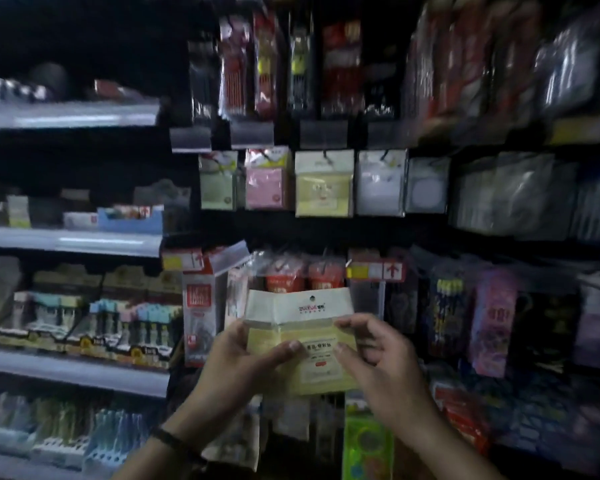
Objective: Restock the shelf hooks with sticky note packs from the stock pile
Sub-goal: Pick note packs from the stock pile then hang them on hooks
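The left hand (243, 355) grips the sticky note pack (312, 362) by its left edge: the thumb lies across the front face and the fingers pass behind it. The right hand (378, 355) takes the right edge, with the thumb tip on the front face and the curled forefinger at the fold below the header card (302, 306). The remaining right fingers are curled loosely and stand off the pack. Both grips are narrow and closed on the pack.

The pack is pale yellow in a clear wrapper and is held roughly upright, header card uppermost, slightly tilted. A small hang hole (311, 299) shows near the top edge of the card, above a red printed logo. The pack is in the air in front of the hook wall and is not on any hook. A dark wristband (168, 436) sits on the left wrist.

Above the pack, a row of hanging packs runs left to right: green pack (217, 183), pink pack (265, 183), yellow pack (324, 188), white pack (380, 185). Grey label holders (252, 133) sit above that row. Pen packs (236, 67) hang higher up. Red-topped items (305, 277) hang directly behind the header card.

To the left, flat shelves (70, 240) carry a blue carton (132, 220) and trays of small boxed goods (84, 327). The right side of the wall is blurred; its goods cannot be identified.
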`<state>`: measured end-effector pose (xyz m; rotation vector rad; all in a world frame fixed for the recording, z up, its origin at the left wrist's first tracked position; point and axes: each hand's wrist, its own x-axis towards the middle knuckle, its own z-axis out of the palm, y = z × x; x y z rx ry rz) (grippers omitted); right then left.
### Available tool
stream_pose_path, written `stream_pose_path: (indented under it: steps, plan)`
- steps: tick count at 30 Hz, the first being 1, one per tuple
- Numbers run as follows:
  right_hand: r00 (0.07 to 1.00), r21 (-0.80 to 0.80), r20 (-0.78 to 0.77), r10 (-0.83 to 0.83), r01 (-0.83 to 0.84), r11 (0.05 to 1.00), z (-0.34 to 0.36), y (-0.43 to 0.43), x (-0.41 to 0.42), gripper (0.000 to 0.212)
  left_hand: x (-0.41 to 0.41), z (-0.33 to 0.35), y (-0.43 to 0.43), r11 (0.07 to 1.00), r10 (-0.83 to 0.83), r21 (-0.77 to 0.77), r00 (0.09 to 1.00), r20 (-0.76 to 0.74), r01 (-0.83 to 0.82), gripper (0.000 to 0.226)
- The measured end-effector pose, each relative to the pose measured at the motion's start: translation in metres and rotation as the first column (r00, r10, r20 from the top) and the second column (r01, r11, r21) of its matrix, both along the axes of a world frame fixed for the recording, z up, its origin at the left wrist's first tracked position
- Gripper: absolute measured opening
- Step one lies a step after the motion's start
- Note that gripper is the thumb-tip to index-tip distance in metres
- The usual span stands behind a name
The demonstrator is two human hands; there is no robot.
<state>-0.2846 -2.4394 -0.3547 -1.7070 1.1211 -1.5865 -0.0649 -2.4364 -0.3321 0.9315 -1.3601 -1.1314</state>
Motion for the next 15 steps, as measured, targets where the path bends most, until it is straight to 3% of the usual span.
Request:
stream_pose_path:
  steps: [3, 6, 8, 10, 13, 15]
  plan:
    - [1.0, -0.056, -0.02, 0.009, -0.011, 0.998, 0.043, -0.008, -0.001, 0.029, 0.006, 0.037, -0.012, 0.986, 0.088, -0.157, 0.985, 0.151, -0.064, 0.041]
    - [1.0, -0.109, 0.012, 0.006, -0.005, 0.994, 0.078, -0.02, -0.001, 0.034, 0.01, 0.076, -0.023, 0.923, 0.248, -0.374, 0.886, 0.391, -0.093, 0.045]
    - [0.999, -0.14, 0.054, 0.003, 0.004, 0.99, 0.098, -0.031, 0.0, 0.036, 0.018, 0.099, -0.034, 0.901, 0.277, -0.433, 0.811, 0.515, -0.033, 0.041]
    - [0.997, -0.186, 0.071, -0.005, 0.018, 0.982, 0.116, -0.042, 0.002, 0.037, 0.028, 0.12, -0.047, 0.885, 0.32, -0.466, 0.712, 0.626, 0.013, 0.035]
    - [0.993, -0.235, 0.118, -0.033, 0.06, 0.97, 0.14, -0.064, 0.002, 0.042, 0.041, 0.154, -0.063, 0.849, 0.449, -0.527, 0.48, 0.754, 0.035, 0.033]
    - [0.988, -0.249, 0.149, -0.045, 0.081, 0.965, 0.152, -0.082, 0.004, 0.044, 0.045, 0.171, -0.072, 0.842, 0.473, -0.537, 0.401, 0.784, 0.056, 0.056]
